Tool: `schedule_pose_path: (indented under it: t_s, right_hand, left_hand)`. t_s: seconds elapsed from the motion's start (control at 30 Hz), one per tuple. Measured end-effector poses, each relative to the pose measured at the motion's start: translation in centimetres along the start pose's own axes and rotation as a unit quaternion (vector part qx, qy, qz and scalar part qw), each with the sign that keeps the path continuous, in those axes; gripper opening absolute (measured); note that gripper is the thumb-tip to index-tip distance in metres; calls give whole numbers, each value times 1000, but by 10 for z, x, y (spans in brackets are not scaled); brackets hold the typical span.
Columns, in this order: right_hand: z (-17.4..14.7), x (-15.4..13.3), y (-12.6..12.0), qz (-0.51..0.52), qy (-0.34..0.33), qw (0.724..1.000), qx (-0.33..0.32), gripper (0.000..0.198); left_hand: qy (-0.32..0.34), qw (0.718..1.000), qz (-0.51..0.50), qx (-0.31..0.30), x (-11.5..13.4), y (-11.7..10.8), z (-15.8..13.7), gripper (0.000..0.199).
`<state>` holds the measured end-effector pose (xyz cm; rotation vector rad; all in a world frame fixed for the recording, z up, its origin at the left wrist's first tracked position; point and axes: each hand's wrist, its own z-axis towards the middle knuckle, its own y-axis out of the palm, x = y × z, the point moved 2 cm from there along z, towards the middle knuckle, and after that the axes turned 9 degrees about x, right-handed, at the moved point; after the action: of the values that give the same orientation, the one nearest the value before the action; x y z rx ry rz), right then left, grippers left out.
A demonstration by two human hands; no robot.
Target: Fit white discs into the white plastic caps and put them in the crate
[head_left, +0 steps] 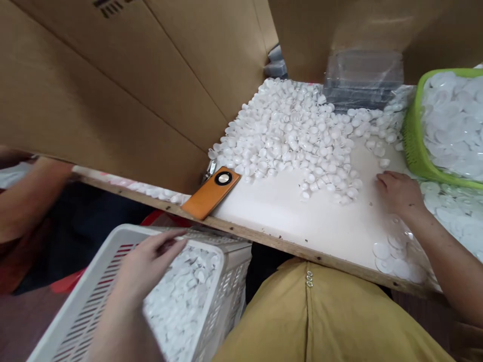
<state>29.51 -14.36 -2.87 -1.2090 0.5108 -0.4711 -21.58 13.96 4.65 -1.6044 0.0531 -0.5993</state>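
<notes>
My left hand (pixel 149 261) hangs over a white slatted basket (pixel 124 236) filled with small white plastic pieces (pixel 184 296). Its thumb and forefinger are apart, and nothing shows between them. On the right of the white tabletop (pixel 260 206), my right hand (pixel 402 196) is low with fingers bent down. Blur and the angle hide its fingertips, so I cannot see whether they hold anything. Just beyond and left of it lies a large heap of small white plastic caps (pixel 290 130). Thin clear discs (pixel 396 259) lie below the wrist, by the table's front edge.
An orange phone (pixel 211 193) rests at the wooden edge (pixel 279 244). Cardboard panels (pixel 124 80) stand left and behind. A green basket (pixel 415 136) of clear discs is at right, more discs (pixel 449 211) below it. Plastic-wrapped packs (pixel 362 80) stand behind. Another person's arm (pixel 33 191) shows at left.
</notes>
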Motion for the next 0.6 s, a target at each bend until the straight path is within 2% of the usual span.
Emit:
schedule_pose_path:
  t_s: [0.07, 0.17, 0.27, 0.33, 0.4, 0.5, 0.53, 0.6]
  right_hand:
    - [1, -7, 0, 8, -7, 1000, -3, 27]
    - [3, -11, -4, 31, 18, 999, -18, 21]
    - [3, -9, -9, 32, 51, 997, -49, 28]
    - [0, -8, -13, 33, 54, 996, -57, 25]
    - [-4, -8, -19, 52, 51, 996, -48, 21]
    - [-13, -13, -28, 124, 109, 985, -43, 21]
    - [-16, -16, -31, 173, 146, 973, -46, 22]
    - [-23, -27, -36, 304, 214, 927, -57, 28]
  left_hand:
    - [47, 998, -50, 1, 60, 27, 0, 34]
    - [162, 975, -153, -11, 151, 76, 7, 36]
    - [246, 961, -125, -24, 214, 116, 15, 46]
    - [269, 959, -71, -51, 236, 134, 18, 41]
    - [279, 956, -56, -76, 245, 143, 20, 26]
    - [258, 943, -176, -117, 243, 147, 19, 18]
    - [243, 930, -238, -138, 240, 148, 17, 20]
    - [226, 898, -333, -177, 237, 150, 13, 25]
